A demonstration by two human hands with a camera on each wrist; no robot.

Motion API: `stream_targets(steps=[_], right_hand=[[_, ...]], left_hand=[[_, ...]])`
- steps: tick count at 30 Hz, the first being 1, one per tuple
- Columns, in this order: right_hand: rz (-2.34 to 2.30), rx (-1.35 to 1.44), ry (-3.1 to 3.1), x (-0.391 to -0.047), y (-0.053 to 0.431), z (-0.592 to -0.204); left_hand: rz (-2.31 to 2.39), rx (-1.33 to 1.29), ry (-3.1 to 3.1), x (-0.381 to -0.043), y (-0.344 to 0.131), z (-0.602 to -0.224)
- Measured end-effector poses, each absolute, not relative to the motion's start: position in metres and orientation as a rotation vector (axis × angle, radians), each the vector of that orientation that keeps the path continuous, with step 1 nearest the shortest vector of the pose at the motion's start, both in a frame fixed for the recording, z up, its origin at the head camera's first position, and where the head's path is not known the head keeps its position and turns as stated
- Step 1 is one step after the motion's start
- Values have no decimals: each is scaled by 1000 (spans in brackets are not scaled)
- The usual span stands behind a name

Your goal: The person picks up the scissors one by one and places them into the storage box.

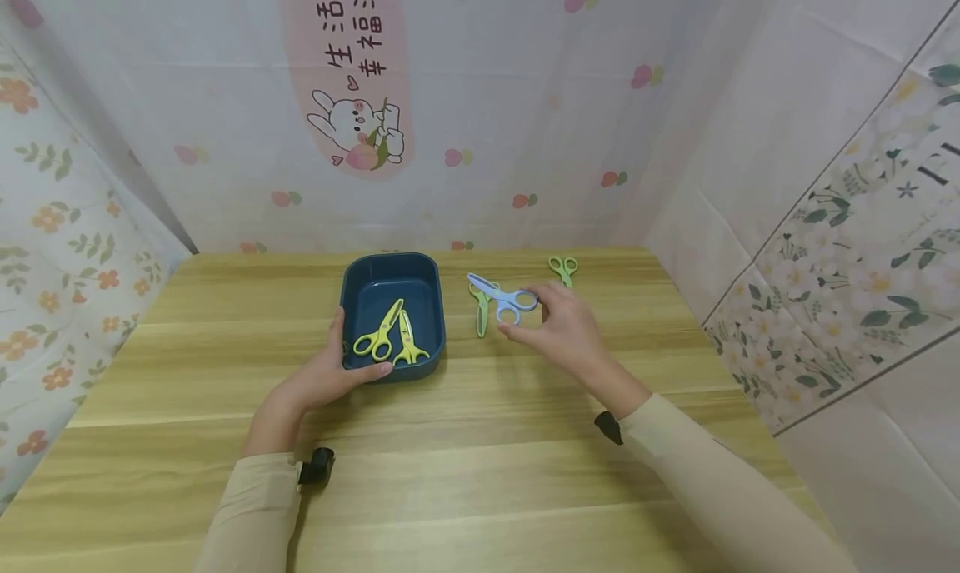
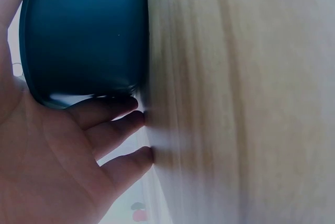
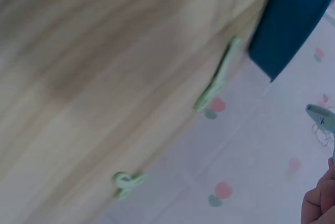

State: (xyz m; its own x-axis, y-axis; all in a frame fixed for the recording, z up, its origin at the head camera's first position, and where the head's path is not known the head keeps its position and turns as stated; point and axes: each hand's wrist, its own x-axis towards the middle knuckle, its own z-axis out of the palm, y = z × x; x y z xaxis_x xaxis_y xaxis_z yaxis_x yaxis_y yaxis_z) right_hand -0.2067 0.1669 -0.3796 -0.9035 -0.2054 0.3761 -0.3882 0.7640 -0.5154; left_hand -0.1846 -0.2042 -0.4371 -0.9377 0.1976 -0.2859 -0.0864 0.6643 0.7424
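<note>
A dark blue rectangular tub [image 1: 393,271] stands on the table with two pairs of yellow-green scissors, one pair [image 1: 381,333] and another [image 1: 408,344], inside. My left hand [image 1: 330,377] grips its near left corner, thumb along the front rim and fingers on the left side. To the right of the tub, my right hand [image 1: 562,327] pinches light blue scissors [image 1: 504,296] by a handle loop, held above the table with the blades towards the tub. Beneath them lie green scissors [image 1: 482,316], partly covered. The right wrist view catches only a tip of the blue scissors [image 3: 320,115].
Another pair of green scissors [image 1: 563,266] lies near the table's back edge, partly hidden by my right hand. A printed curtain [image 1: 480,198] hangs behind the wooden table [image 1: 465,490], and more patterned sheets hang at both sides.
</note>
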Motion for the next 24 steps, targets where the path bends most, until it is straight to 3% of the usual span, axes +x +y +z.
stream_targets(steps=[24], right_hand=[[585,651,-2956,-250,58,-356]], left_hand=[[1143,86,2546,-185,-205,-438]])
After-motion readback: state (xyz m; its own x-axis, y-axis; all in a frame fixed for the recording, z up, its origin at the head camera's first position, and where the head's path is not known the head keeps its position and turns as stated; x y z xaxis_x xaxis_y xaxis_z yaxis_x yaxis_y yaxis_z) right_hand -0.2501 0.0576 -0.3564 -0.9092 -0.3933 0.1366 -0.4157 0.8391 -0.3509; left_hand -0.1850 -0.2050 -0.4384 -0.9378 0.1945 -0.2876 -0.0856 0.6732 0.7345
